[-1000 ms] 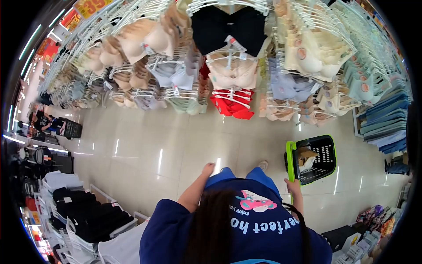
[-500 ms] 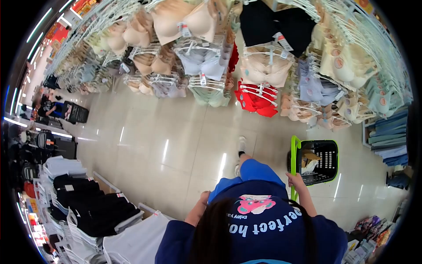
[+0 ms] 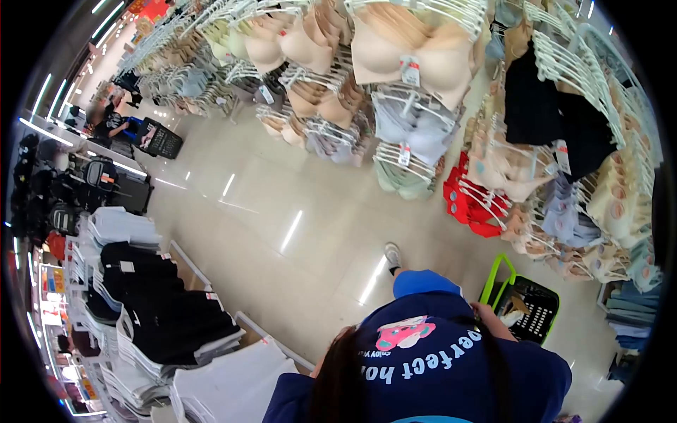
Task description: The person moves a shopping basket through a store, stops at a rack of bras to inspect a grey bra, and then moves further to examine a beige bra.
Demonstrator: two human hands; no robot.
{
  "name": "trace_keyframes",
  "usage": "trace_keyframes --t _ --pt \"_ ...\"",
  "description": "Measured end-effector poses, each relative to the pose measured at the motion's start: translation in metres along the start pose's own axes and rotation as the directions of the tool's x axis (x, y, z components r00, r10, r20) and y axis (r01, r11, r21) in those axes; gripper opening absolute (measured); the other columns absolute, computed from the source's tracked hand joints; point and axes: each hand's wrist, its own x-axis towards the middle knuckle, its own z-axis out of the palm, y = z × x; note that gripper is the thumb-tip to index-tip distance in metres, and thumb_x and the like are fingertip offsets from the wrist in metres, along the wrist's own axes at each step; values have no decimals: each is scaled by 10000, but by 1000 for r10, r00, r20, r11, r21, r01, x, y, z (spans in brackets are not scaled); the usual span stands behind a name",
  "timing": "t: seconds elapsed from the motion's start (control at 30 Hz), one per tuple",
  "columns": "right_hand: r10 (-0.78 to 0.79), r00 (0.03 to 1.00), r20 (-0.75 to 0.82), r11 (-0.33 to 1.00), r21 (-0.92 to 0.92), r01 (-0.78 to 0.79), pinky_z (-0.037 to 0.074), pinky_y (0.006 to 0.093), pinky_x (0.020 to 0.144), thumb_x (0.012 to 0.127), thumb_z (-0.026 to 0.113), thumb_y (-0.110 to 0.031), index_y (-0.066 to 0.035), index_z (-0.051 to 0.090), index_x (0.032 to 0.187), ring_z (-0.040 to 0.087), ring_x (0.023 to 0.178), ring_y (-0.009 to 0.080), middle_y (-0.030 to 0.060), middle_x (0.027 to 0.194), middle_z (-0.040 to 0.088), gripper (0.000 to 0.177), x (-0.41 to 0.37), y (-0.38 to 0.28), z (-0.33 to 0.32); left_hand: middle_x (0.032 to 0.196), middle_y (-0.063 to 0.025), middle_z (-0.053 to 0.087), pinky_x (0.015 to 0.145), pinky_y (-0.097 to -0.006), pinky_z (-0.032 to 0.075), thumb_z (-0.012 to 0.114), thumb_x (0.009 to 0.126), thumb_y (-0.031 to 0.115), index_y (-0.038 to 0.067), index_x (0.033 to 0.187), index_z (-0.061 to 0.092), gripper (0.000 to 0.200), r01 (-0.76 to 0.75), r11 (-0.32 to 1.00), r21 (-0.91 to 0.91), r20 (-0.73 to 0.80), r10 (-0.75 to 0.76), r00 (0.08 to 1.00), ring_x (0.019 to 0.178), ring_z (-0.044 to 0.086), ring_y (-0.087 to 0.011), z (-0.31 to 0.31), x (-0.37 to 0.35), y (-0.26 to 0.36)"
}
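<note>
On my right side is a black shopping basket (image 3: pixel 543 303) with a bright green handle (image 3: pixel 499 271) and green rim. My right hand (image 3: pixel 481 311) is closed at the handle's near end, partly covered by my navy shirt. Inside the basket lies a brown and white item (image 3: pixel 516 310) whose kind I cannot make out. My left hand (image 3: pixel 345 333) hangs low beside my body, mostly hidden behind my hair and shirt. Its fingers do not show clearly, and nothing is seen in it.
Racks of hanging bras (image 3: pixel 412 56) line the far side and right. Red garments (image 3: pixel 476 201) hang low near the basket. At left, a display holds black clothing (image 3: pixel 159 303) and white clothing (image 3: pixel 226 381). Farther down the aisle, a person (image 3: pixel 113 123) stands by a dark cart (image 3: pixel 161 137).
The view has turned right-to-left, so the racks sit farther right and lower. My foot has stepped, the basket has shifted right and down in view, and both hands are more covered.
</note>
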Motion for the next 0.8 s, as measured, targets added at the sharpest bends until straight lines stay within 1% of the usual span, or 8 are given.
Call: trace_keyframes --t 0.17,0.23,0.27,0.4,0.47,0.57,0.67,0.8 --pt "75 995 -72 997 -30 -78 311 302 357 724 533 -120 -86 390 562 357 359 163 26 444 338 218 19 0 16 835 -92 586 614 -277 444 461 797 333 -1 924 543 367 -10 1000 24 10 10 1000 700 548 -171 -68 46 52" --pt "128 987 -96 991 51 -123 315 312 351 717 533 -116 -79 392 571 358 356 171 31 450 339 206 37 4 20 836 -97 591 641 -281 449 474 801 301 -8 928 548 342 -185 950 -253 -130 156 979 733 556 -179 -94 58 87" --pt "154 982 -108 986 84 -145 317 318 349 713 534 -114 -76 393 575 359 354 175 33 452 340 201 45 5 21 723 -91 586 595 -268 442 475 789 320 -29 866 550 365 -319 900 -298 -229 258 939 639 545 -155 -108 68 105" --pt "239 957 -162 961 184 -209 326 339 338 699 535 -107 -63 396 592 361 348 191 44 463 342 180 70 17 21 750 -86 593 636 -265 434 480 798 281 4 875 557 297 -526 810 -260 -396 408 823 672 548 -149 -163 67 175" --pt "256 946 -200 952 223 -210 330 349 332 692 535 -103 -56 398 600 362 345 199 49 468 343 171 72 14 29 787 -123 598 681 -291 442 488 786 272 11 887 562 289 -493 861 -127 -436 398 807 744 572 -200 -180 76 182" --pt "214 945 -248 960 231 -157 333 346 327 673 536 -101 -65 389 569 368 338 199 42 448 340 183 76 17 45 831 -159 593 723 -321 438 496 767 290 22 905 568 311 -425 905 26 -360 405 841 819 568 -255 -206 72 181" --pt "169 891 -421 981 155 -113 334 343 322 663 541 -95 -58 390 560 387 339 196 49 440 358 186 71 19 68 848 -182 586 737 -339 430 484 756 330 6 886 579 362 -273 951 146 -253 303 919 831 561 -279 -238 105 141" --pt "43 869 -493 992 128 24 346 334 321 668 545 -112 -34 417 609 396 327 186 58 445 386 161 65 26 106 849 -202 583 744 -339 422 447 758 360 -45 842 582 435 -171 981 90 -199 186 962 817 563 -276 -306 142 110"
